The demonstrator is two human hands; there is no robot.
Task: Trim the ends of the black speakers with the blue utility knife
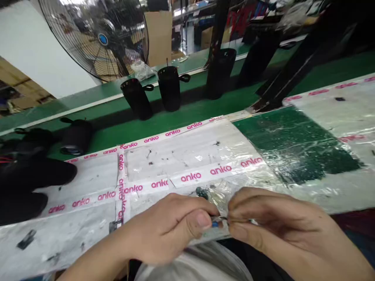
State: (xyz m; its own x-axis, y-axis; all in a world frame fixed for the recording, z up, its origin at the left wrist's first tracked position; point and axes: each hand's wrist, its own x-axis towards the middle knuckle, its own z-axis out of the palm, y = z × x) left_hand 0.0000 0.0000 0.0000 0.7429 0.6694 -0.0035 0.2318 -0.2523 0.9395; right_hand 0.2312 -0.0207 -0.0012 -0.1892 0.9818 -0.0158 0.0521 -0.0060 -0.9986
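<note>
Left hand [172,230] and right hand [272,222] both pinch a tiny blue-tipped part [216,224] at the counter's [190,152] near edge. It looks light, stiff and easy to drop. Best held by fingertips at its ends.

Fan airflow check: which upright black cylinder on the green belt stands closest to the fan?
The leftmost upright cylinder, directly in front of the fan; its right neighbour has a thin rod sticking up.

Two hands [170,230] [269,222], one fan [96,37], one small blue part [215,224], and at least three upright black cylinders [136,97] [170,88] [220,72].
</note>
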